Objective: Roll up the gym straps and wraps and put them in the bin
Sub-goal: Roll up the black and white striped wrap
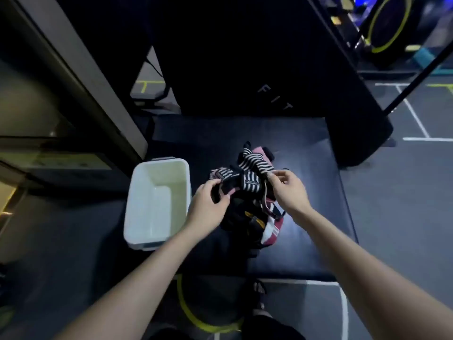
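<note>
Striped wrap [247,179] stretched between both hands, left hand [208,204] pinching one end, right hand [286,187] pinching other, white bin [137,192] just left.

Dim gym; dark padded bench [306,143]; line-marked floor [404,192]

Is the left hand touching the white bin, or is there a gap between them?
Apart. In the head view, the left hand grips the striped wrap on the pile, and a strip of dark mat separates it from the white bin.
</note>
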